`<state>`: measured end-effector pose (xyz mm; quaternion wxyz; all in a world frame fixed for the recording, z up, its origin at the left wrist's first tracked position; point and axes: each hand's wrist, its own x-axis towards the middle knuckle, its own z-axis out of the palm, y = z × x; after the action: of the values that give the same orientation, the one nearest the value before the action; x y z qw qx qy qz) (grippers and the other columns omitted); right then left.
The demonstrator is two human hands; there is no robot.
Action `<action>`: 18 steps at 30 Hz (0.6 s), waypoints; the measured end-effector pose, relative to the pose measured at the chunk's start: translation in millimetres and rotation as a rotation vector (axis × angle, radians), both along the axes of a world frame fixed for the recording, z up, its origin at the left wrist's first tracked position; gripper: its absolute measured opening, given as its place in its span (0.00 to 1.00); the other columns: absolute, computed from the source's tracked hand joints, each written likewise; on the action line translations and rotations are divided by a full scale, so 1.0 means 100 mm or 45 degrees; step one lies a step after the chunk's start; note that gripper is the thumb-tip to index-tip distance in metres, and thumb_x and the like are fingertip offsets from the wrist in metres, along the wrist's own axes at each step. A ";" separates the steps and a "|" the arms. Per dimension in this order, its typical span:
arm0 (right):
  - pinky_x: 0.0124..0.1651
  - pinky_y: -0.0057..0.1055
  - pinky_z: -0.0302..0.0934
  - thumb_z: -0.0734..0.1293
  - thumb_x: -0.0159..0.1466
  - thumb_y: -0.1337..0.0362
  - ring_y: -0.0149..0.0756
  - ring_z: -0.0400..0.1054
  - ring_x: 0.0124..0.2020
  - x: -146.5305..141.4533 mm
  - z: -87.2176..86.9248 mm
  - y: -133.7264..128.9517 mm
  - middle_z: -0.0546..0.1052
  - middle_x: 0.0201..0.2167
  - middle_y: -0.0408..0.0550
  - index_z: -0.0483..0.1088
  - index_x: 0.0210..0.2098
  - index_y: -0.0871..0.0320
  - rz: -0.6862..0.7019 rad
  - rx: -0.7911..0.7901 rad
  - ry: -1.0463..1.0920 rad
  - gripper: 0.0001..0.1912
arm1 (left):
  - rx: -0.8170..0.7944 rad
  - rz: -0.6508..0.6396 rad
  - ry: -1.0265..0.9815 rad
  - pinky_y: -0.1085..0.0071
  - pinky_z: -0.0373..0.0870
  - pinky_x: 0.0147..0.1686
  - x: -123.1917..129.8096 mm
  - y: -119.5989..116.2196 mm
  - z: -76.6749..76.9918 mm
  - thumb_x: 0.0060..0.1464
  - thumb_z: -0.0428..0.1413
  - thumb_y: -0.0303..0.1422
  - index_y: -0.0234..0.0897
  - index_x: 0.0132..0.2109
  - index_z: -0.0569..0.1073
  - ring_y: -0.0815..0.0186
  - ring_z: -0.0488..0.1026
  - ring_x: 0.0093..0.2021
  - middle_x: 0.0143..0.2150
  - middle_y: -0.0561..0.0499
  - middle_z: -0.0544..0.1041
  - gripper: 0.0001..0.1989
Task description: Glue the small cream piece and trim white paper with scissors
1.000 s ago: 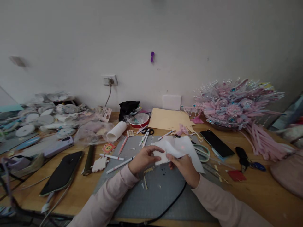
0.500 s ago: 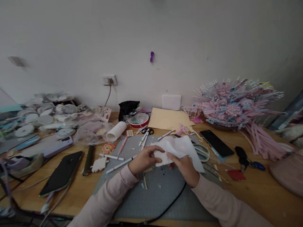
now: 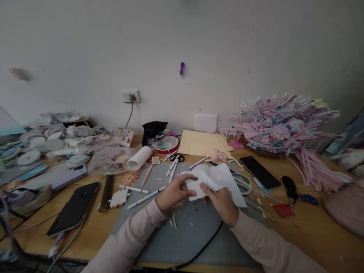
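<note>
A small white piece [image 3: 196, 189] with an uneven edge is held between both hands above the grey cutting mat [image 3: 199, 239]. My left hand [image 3: 178, 192] pinches its left side between thumb and fingers. On its right side, the thumb of my right hand [image 3: 222, 203] presses near the upper corner, with the fingers mostly hidden behind. A white sheet [image 3: 227, 176] lies just behind the hands, partly covered by them. Another white piece with a notched edge [image 3: 119, 197] rests at the mat's left edge.
White pens [image 3: 146, 198] lie left of the hands, with a white roll [image 3: 140, 158] behind. Scissors with pale handles [image 3: 243, 182], a phone [image 3: 260, 172] and keys [image 3: 292, 191] are on the right. A dark cable [image 3: 203, 248] crosses the mat's front.
The small white piece has tilted, so more of its face shows between the fingers. Both hands have barely moved and keep their hold.
</note>
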<state>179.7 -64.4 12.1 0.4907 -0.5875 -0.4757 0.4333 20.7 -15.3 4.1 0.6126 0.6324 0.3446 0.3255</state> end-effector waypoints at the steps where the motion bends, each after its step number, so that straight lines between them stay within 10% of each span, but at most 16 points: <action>1: 0.20 0.30 0.62 0.65 0.49 0.50 0.35 0.66 0.16 0.00 0.00 0.00 0.72 0.14 0.43 0.71 0.24 0.59 0.002 -0.008 -0.012 0.17 | -0.016 -0.005 0.014 0.78 0.43 0.16 0.00 0.00 0.01 0.36 0.64 0.35 0.32 0.44 0.68 0.78 0.49 0.15 0.15 0.64 0.55 0.26; 18: 0.22 0.29 0.61 0.65 0.47 0.53 0.35 0.65 0.16 0.00 0.08 -0.01 0.70 0.12 0.41 0.68 0.19 0.57 -0.011 -0.044 -0.086 0.13 | -0.169 0.025 -0.182 0.77 0.59 0.25 0.05 -0.03 0.06 0.32 0.65 0.31 0.35 0.40 0.66 0.75 0.65 0.25 0.31 0.55 0.68 0.24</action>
<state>179.9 -64.9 19.7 0.4660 -0.6123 -0.4820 0.4191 25.4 -18.2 10.4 0.6731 0.5620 0.3270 0.3524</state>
